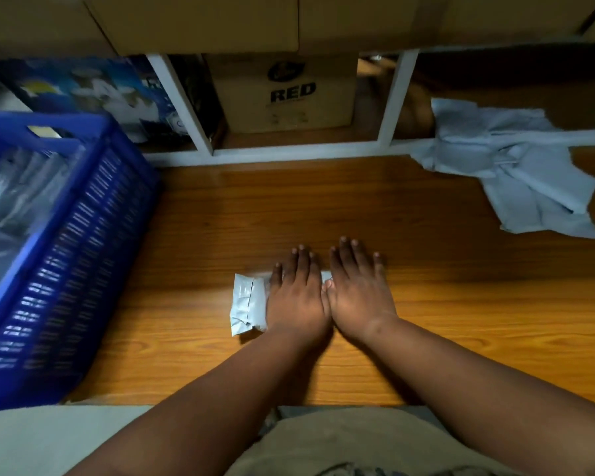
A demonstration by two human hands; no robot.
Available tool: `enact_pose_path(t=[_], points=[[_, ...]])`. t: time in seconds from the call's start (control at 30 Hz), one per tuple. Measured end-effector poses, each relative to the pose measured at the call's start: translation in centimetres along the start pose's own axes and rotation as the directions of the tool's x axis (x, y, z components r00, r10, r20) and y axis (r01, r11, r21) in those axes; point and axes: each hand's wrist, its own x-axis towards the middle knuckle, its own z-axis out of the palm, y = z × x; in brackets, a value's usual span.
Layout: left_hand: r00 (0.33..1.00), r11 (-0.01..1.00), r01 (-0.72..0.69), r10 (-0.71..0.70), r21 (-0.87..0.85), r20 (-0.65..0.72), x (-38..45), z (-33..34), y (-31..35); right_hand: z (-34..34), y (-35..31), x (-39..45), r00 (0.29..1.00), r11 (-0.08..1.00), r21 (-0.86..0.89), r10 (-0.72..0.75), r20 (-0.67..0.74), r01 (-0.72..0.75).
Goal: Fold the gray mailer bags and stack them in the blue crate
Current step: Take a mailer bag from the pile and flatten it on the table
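Folded mailer (248,304) flat on the wooden counter (443,304), near its front edge, mostly hidden under both hands. Left hand (298,297) palm-down on it, fingers straight and together; no grip, just pressing. Right hand (358,292) palm-down beside the left, thumbs touching, fingers straight and slightly spread; likewise no grip, only a sliver of the mailer showing at its thumb. Left end of the mailer sticking out past the left hand, with a creased seam across it. Blue crate (93,255) at the counter's left, well apart from the hands, blurred, with pale bags (11,201) inside. Heap of loose gray mailers (522,173) at the far right, partly draped over a white shelf frame (289,152). Behind the frame, a brown box (289,97) printed RED.
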Motion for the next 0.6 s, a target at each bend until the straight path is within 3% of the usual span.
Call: enact_pose_path(t=[0.1, 0.27, 0.37, 0.5, 0.6], points=[[0.998, 0.998, -0.056, 0.057, -0.026, 0.003, 0.0, -1.4, -0.4, -0.6, 0.4, -0.2, 1.0, 1.0, 0.015, -0.012, -0.001, 0.012], [0.995, 0.999, -0.036, 0.038, 0.026, -0.088, -0.5, -2.3, -2.7, -2.3, -1.5, -0.2, 0.986, 0.997, 0.036, -0.059, -0.156, 0.065], [0.996, 1.0, -0.017, 0.019, 0.015, -0.089, -1.0, -1.8, -3.5, -2.2, -3.4, -0.3, 0.985, 0.991, 0.025, -0.127, -0.118, 0.131], [0.995, 1.0, -0.011, 0.011, -0.002, -0.104, -1.1, -0.6, -4.6, -0.5, -4.4, 0.1, 0.993, 0.993, 0.046, -0.109, -0.047, 0.112], [0.988, 0.999, -0.034, 0.031, -0.018, -0.152, -1.4, 0.1, -4.8, 0.3, -4.4, 0.4, 0.993, 0.995, 0.026, -0.092, -0.077, 0.094]])
